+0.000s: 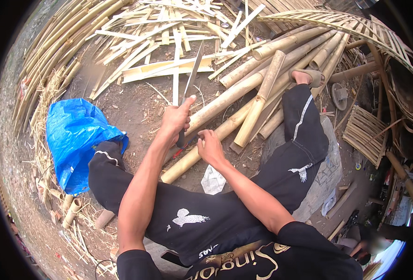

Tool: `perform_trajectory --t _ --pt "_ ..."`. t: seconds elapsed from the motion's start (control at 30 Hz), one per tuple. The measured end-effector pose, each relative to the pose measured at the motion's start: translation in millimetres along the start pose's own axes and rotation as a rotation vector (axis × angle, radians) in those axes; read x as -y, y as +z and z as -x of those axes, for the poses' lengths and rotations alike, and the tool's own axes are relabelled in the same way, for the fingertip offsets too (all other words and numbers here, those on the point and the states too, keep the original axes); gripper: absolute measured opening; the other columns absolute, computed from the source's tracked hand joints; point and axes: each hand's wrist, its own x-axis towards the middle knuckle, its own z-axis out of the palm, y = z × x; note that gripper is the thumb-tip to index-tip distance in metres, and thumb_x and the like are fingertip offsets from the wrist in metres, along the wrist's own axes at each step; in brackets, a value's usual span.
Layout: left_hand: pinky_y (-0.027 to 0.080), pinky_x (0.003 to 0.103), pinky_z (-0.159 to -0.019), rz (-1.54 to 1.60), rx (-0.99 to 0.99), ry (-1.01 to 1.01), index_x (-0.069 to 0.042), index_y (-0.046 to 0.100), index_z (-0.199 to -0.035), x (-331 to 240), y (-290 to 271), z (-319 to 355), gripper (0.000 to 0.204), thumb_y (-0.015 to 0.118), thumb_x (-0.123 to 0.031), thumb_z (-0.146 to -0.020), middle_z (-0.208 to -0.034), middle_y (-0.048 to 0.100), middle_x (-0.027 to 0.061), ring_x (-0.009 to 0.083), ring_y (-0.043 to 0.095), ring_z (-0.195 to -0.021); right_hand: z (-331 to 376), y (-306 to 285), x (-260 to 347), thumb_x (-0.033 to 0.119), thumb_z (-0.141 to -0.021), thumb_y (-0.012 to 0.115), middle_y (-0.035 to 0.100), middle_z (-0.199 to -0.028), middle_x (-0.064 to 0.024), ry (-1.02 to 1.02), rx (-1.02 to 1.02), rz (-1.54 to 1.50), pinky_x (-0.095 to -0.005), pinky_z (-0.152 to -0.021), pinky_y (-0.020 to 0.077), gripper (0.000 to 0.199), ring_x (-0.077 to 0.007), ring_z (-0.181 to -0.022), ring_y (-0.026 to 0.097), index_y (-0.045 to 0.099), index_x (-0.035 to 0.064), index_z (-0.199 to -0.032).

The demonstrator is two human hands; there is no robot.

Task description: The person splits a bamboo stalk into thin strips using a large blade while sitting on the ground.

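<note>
My left hand (175,120) is closed round the dark handle of a long knife (195,70), its blade slanting up and away. A narrow pale bamboo strip (175,70) runs down to the same hand; whether the fingers also grip it, I cannot tell. To its right, my right hand (210,147) has its fingers curled, over the near end of a long bamboo pole (192,161). What those fingers hold, if anything, is hidden. Between the hands lies a red and black object (179,152), partly covered. A shorter bamboo piece (261,100) rests across the poles at right.
Split bamboo strips (141,39) pile up ahead. Bamboo poles (281,46) lie far right, and long canes (52,42) at far left. A blue plastic sheet (76,144) covers ground beside my left knee. A slatted bamboo panel (365,133) and another person (367,242) are at right.
</note>
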Motion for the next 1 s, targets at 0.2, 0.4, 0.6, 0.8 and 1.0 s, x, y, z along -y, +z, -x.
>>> perform_trajectory --t 0.2,0.4,0.6,0.8,1.0 --pt "0.032 0.026 -0.040 -0.063 0.116 0.116 -0.014 0.049 -0.062 -81 -5 -13 0.048 0.071 -0.047 -0.088 -0.055 0.045 -0.0030 0.0069 0.041 -0.044 -130 192 152 0.017 -0.093 0.058 0.059 -0.117 -0.0248 -0.270 0.147 -0.281 -0.0486 -0.097 0.0451 0.031 -0.0399 -0.113 0.055 0.055 0.0004 -0.119" --pt "0.047 0.043 -0.056 -0.156 0.029 0.301 0.002 0.060 -0.058 -109 -21 -8 0.062 0.066 -0.054 -0.083 -0.053 0.058 0.0143 0.0237 0.057 -0.052 -187 297 191 0.044 -0.085 0.074 0.054 -0.132 -0.0287 -0.195 0.080 -0.120 -0.0460 -0.107 0.0417 0.076 -0.0419 -0.128 0.048 0.045 -0.0019 -0.137" --pt "0.051 0.047 -0.062 -0.201 -0.057 0.239 0.005 0.065 -0.066 -123 -58 -16 0.059 0.068 -0.051 -0.084 -0.065 0.065 0.0255 0.0372 0.069 -0.069 -210 294 190 0.014 -0.082 0.058 0.069 -0.104 -0.0232 -0.230 0.479 0.056 -0.0554 -0.093 0.0482 0.036 -0.0433 -0.103 0.065 0.063 0.0117 -0.118" --pt "0.028 0.023 -0.039 0.010 -0.300 0.120 -0.015 0.050 -0.068 -107 -110 58 0.048 0.073 -0.052 -0.087 -0.057 0.040 -0.0071 0.0036 0.035 -0.043 -126 281 177 0.012 -0.086 0.055 0.072 -0.103 -0.0201 -0.230 0.315 -0.143 -0.0525 -0.085 0.0532 0.024 -0.0410 -0.097 0.069 0.069 0.0096 -0.105" --pt "0.026 0.023 -0.038 0.133 -0.451 0.142 -0.012 0.046 -0.069 -79 -67 205 0.054 0.061 -0.057 -0.095 -0.047 0.032 -0.0051 0.0064 0.031 -0.034 -111 208 96 0.011 -0.086 0.055 0.071 -0.098 -0.0227 0.056 0.322 -0.128 -0.0508 -0.086 0.0539 0.024 -0.0406 -0.097 0.069 0.070 0.0085 -0.105"
